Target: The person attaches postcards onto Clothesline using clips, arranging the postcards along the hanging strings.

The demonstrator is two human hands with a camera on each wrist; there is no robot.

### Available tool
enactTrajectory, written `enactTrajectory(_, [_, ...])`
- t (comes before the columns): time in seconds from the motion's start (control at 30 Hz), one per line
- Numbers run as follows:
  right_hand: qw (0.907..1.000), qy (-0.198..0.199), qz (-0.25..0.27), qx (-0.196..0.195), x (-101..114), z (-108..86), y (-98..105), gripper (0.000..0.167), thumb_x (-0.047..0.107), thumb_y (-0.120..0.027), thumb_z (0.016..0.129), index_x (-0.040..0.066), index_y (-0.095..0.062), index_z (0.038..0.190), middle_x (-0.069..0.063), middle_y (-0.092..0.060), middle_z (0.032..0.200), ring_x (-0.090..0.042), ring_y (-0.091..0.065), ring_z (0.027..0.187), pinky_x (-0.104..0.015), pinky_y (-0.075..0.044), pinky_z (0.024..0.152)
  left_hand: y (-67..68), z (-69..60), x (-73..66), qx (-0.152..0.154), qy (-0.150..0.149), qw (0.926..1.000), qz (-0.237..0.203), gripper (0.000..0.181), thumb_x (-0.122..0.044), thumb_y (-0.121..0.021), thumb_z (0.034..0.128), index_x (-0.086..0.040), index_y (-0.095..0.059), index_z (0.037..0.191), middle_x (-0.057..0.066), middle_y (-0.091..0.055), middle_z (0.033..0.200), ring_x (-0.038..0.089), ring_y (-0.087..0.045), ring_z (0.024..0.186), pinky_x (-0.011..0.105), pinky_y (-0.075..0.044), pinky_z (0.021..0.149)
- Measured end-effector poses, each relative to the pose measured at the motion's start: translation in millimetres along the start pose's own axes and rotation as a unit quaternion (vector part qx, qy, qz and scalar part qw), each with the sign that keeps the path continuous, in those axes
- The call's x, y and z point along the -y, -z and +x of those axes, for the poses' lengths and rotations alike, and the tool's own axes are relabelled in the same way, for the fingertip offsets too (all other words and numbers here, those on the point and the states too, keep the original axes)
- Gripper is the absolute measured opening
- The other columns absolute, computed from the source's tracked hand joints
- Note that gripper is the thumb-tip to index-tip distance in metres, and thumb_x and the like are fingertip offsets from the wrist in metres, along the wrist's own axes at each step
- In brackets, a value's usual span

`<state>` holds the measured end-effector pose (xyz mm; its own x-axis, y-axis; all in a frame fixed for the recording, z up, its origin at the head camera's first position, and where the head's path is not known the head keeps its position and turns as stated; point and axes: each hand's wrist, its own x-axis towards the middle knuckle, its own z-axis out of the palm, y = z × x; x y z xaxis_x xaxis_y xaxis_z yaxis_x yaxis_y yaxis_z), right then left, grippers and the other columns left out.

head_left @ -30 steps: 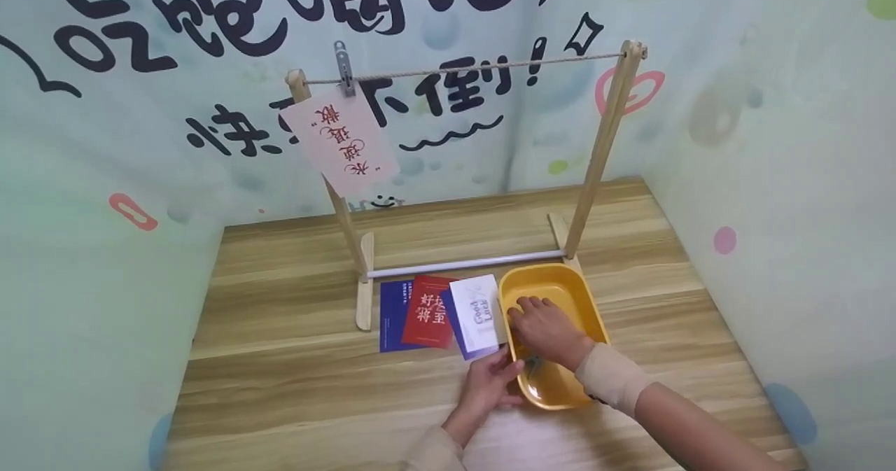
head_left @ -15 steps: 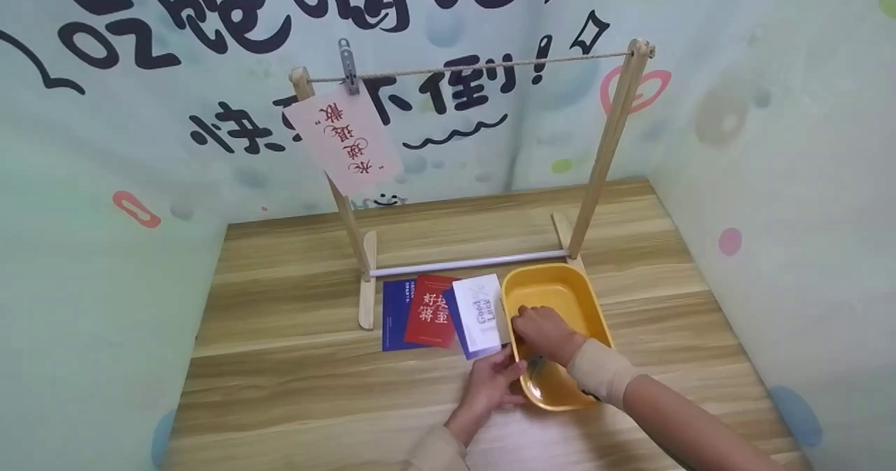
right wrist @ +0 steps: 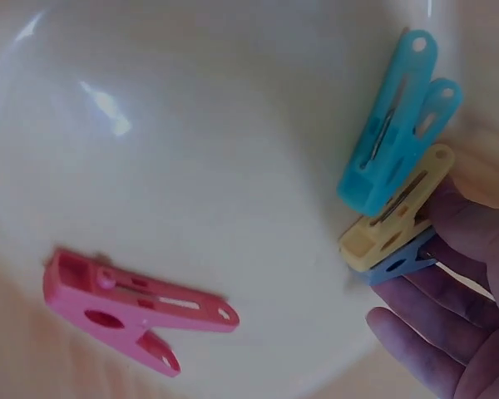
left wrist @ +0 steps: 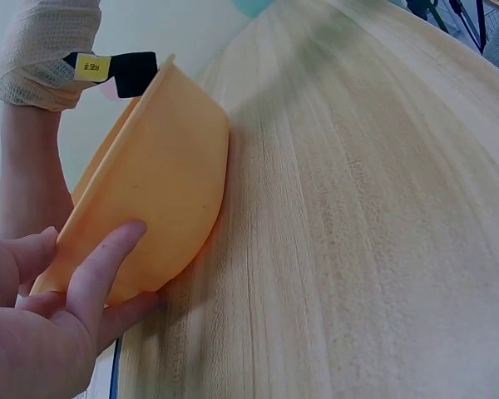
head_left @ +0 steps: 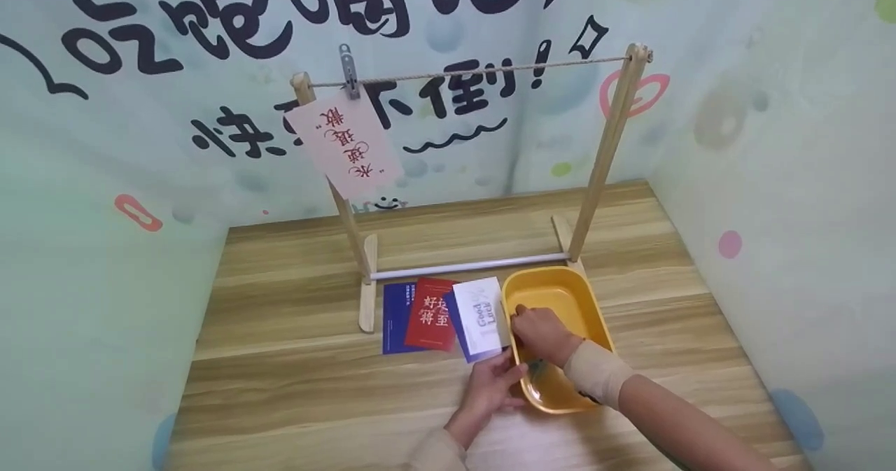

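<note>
Basin (head_left: 560, 285), yellow and with rounded corners, stands on the wood-grain tabletop (head_left: 294, 387), and the person works at it with both hands. Left hand (head_left: 490, 383) grips its near left rim, thumb on the rim and fingers against the outer wall. Inside, right hand (head_left: 546, 331) has its fingers bent, pinching at yellow clothespin (right wrist: 399, 208) and blue clothespin (right wrist: 417, 253), which lie together (which of them bears the grip, I cannot tell). Cyan clothespin (right wrist: 403, 141) touches the yellow one; pink clothespin (right wrist: 137, 314) lies well apart. Just beside the basin is white "Good Luck" card (head_left: 483, 317), near red card (head_left: 428, 315). Behind, grey clothespin (head_left: 350, 75) holds pink sheet (head_left: 346, 142) on rope (head_left: 455, 73).
</note>
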<state>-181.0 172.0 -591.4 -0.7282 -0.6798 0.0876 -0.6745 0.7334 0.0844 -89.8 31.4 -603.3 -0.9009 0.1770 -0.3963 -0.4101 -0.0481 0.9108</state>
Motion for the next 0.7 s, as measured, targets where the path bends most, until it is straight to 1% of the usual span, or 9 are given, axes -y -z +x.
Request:
enactTrajectory(0.1, [0.9998,-0.015,0.008,-0.005,-0.2,-1.4,-1.9,0.017,0.010,-0.078,0.083,0.001,-0.066,0.091,-0.011,-0.059,0.075,-0.024,-0.055,0.055,-0.037,-0.056,0.052,0.0,0.3,-0.2,0.000,-0.002,1.0000,0.003,0.059,-0.019,-0.066,0.0976,0.003,-0.043,0.147,0.030,-0.047,0.148,0.036,-0.065,0.120,0.048,-0.063,0.069])
enactTrajectory(0.2, [0.9995,-0.027,0.012,-0.010,-0.7,-3.2,-1.6,0.025,0.011,-0.079,0.084,0.000,-0.061,0.098,-0.012,-0.058,0.079,-0.024,-0.055,0.057,-0.037,-0.056,0.051,-0.1,0.8,-0.1,-0.001,0.000,1.0000,0.001,0.059,-0.020,-0.066,0.0972,0.002,-0.044,0.147,0.029,-0.048,0.148,0.034,-0.066,0.118,0.048,-0.063,0.070])
enactTrajectory(0.23, [0.9994,-0.029,0.013,-0.011,-0.9,-3.7,-1.5,0.026,0.011,-0.079,0.083,0.000,-0.061,0.099,-0.012,-0.058,0.080,-0.024,-0.055,0.057,-0.037,-0.056,0.051,-0.1,1.0,0.2,-0.001,-0.001,1.0000,0.000,0.059,-0.020,-0.066,0.0971,0.003,-0.044,0.147,0.029,-0.048,0.147,0.034,-0.066,0.118,0.048,-0.063,0.070])
enactTrajectory(0.33, [0.9993,-0.031,0.019,-0.010,-1.0,-6.0,0.4,0.030,0.014,-0.083,0.079,0.000,-0.062,0.095,-0.012,-0.055,0.085,-0.024,-0.056,0.059,-0.038,-0.055,0.050,-0.1,1.4,1.4,0.003,-0.005,1.0000,-0.005,0.057,-0.019,-0.066,0.0975,0.003,-0.045,0.146,0.029,-0.051,0.146,0.033,-0.066,0.118,0.050,-0.063,0.069])
enactTrajectory(0.47, [0.9986,-0.033,0.042,0.003,-0.2,-7.7,2.8,0.028,0.015,-0.085,0.076,0.001,-0.065,0.088,-0.012,-0.055,0.086,-0.024,-0.056,0.058,-0.039,-0.056,0.051,0.6,1.4,3.6,0.007,-0.010,0.9999,-0.006,0.058,-0.018,-0.066,0.0978,0.004,-0.044,0.147,0.030,-0.052,0.144,0.033,-0.065,0.119,0.052,-0.062,0.070])
enactTrajectory(0.53, [0.9980,-0.032,0.052,0.011,-0.1,-7.6,3.5,0.023,0.013,-0.084,0.079,0.002,-0.067,0.089,-0.011,-0.055,0.086,-0.023,-0.056,0.057,-0.038,-0.056,0.051,0.9,1.2,3.9,0.006,-0.009,0.9999,-0.004,0.059,-0.020,-0.066,0.0977,0.003,-0.044,0.147,0.031,-0.051,0.144,0.033,-0.065,0.120,0.051,-0.062,0.070])
enactTrajectory(0.7, [0.9964,-0.028,0.079,0.017,-1.5,-8.0,3.5,0.009,0.003,-0.075,0.084,0.003,-0.068,0.089,-0.012,-0.057,0.085,-0.021,-0.054,0.054,-0.036,-0.055,0.051,0.9,1.0,3.5,0.005,-0.010,0.9999,-0.004,0.060,-0.019,-0.067,0.0971,0.005,-0.043,0.147,0.032,-0.050,0.145,0.035,-0.064,0.120,0.051,-0.062,0.071])
